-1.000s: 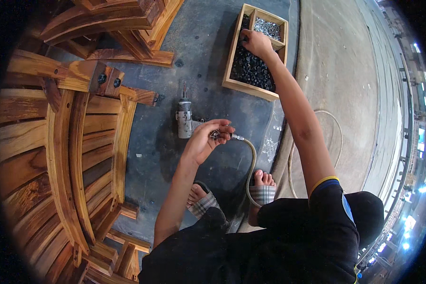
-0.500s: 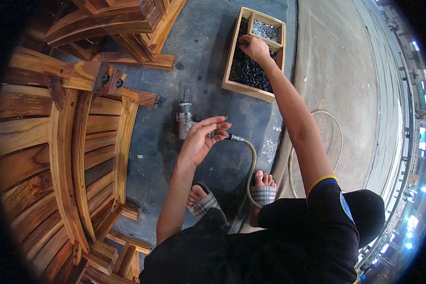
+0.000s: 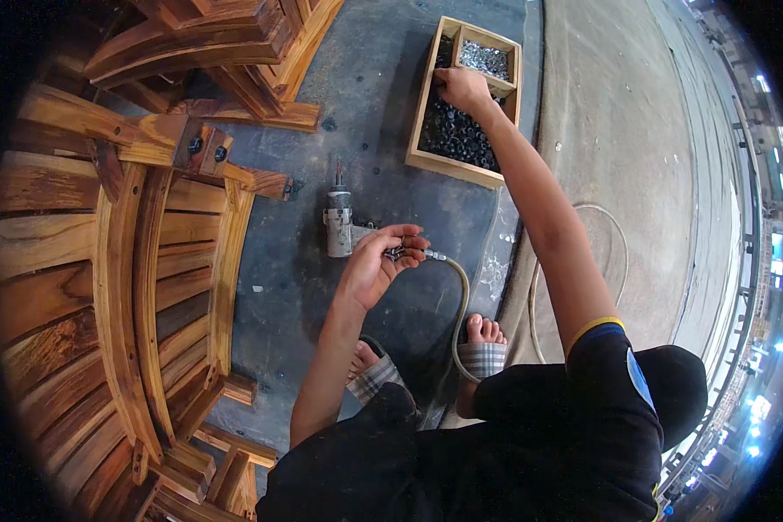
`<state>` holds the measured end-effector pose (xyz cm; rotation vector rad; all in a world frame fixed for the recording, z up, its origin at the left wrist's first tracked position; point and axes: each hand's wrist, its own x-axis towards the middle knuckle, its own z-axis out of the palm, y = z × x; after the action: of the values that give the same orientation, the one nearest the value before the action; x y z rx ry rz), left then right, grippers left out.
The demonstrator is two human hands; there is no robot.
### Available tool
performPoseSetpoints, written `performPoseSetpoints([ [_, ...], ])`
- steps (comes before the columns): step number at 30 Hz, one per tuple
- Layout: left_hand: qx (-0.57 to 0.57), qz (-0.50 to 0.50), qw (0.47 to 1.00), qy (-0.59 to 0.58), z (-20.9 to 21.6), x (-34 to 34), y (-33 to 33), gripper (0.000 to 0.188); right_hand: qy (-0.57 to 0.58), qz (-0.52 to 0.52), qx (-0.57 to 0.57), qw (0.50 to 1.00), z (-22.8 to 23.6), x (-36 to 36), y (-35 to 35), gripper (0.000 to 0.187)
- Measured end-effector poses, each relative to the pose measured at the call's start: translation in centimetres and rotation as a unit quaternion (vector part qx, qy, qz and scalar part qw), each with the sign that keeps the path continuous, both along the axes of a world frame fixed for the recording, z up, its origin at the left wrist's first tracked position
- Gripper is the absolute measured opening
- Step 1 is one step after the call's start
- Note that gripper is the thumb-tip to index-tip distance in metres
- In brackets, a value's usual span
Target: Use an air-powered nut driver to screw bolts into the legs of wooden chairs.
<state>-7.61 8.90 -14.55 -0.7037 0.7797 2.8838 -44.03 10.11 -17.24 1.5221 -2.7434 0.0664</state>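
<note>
Black hardware (image 3: pixel 454 132) under bent right hand (image 3: pixel 463 90), left hand (image 3: pixel 376 263) loosely half-curled, what either holds unclear

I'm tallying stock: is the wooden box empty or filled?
Not empty: the wooden box holds dark pieces and, in a smaller section, silvery pieces; how full, I cannot tell.

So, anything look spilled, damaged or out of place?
Little stands out. A small white scrap lies alone on the dark grey floor covering, beside the slatted brown wooden furniture, and the covering's edge beside the pale, curved hose shows whitish scuffs, possibly wear. The small black hardware pieces look contained in the open wooden box.
</note>
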Motion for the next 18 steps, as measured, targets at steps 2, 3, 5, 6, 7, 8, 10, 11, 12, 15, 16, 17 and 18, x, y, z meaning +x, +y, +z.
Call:
performPoseSetpoints([
  [2,0.006,0.006,1.0,-0.006,-0.3,0.4,-0.1,0.031,-0.02,-0.019,-0.01,1.0,0.0,0.4,0.2,0.035],
  [3,0.005,0.008,1.0,-0.008,-0.3,0.6,-0.2,0.031,-0.039,-0.039,-0.02,0.998,0.2,0.6,0.2,0.034],
  [5,0.009,0.019,1.0,-0.012,-0.4,1.1,-0.4,0.031,-0.047,-0.045,-0.008,0.998,0.2,1.3,0.0,0.034],
  [6,0.01,0.019,1.0,-0.014,-0.5,1.2,-0.4,0.031,-0.032,-0.077,-0.008,0.996,0.0,1.6,0.2,0.034],
  [7,0.012,0.03,0.999,-0.02,-0.7,1.3,-0.3,0.031,-0.017,-0.11,-0.008,0.994,-0.2,1.9,0.3,0.033],
  [8,0.013,0.043,0.999,-0.027,-0.8,1.4,-0.3,0.032,-0.019,-0.11,-0.008,0.994,-0.4,2.1,0.3,0.033],
  [10,0.017,0.049,0.998,-0.037,-1.0,1.3,-0.1,0.032,-0.044,-0.126,-0.052,0.99,-0.8,2.1,0.8,0.033],
  [11,0.021,0.058,0.997,-0.047,-1.1,1.3,-0.1,0.032,-0.045,-0.127,-0.052,0.989,-0.9,2.0,0.9,0.033],
  [12,0.021,0.056,0.997,-0.047,-1.2,1.3,-0.1,0.032,-0.054,-0.115,-0.069,0.989,-1.0,1.8,1.0,0.033],
  [15,0.022,0.059,0.997,-0.051,-1.5,1.4,-0.2,0.031,-0.052,-0.087,-0.078,0.992,-1.5,1.1,1.1,0.031],
  [16,0.024,0.059,0.996,-0.055,-1.5,1.3,-0.2,0.031,-0.043,-0.069,-0.069,0.994,-1.6,0.6,1.2,0.031],
  [17,0.026,0.059,0.996,-0.06,-1.5,1.2,-0.1,0.031,-0.041,-0.07,-0.069,0.994,-1.8,0.2,1.1,0.031],
  [18,0.027,0.057,0.996,-0.059,-1.5,1.1,0.0,0.031,-0.043,-0.054,-0.078,0.995,-1.8,0.0,1.1,0.03],
])
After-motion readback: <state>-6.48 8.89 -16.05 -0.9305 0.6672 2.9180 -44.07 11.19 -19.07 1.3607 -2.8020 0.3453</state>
